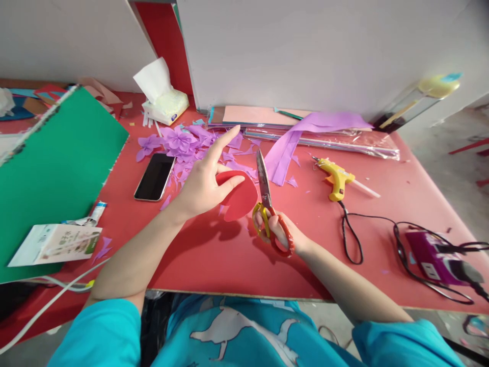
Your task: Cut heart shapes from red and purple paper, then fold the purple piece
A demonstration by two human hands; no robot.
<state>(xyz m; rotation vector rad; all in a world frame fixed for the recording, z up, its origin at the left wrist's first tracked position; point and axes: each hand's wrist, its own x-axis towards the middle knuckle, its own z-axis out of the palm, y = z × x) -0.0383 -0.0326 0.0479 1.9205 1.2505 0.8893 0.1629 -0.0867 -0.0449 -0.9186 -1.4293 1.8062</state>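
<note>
My left hand point(208, 186) pinches a red rounded piece of paper or felt point(242, 199) between thumb and fingers, with the index finger stretched out upward. The piece is held a little above the red table point(206, 260). In my right hand point(280, 229) is a pair of scissors point(264, 186), one handle loop yellow and the other orange-red. Its blades point up and lie close together, just right of the red piece. Purple paper flowers point(179, 140) and scraps are heaped behind my left hand.
A black phone point(155, 177) and a tissue box point(168, 105) are on the left. At the back lie plastic-wrapped sheets point(344, 142) and a purple strip point(282, 158). The yellow glue gun point(336, 176) has a cord near a purple power block point(430, 260). A green board point(57, 168) leans far left.
</note>
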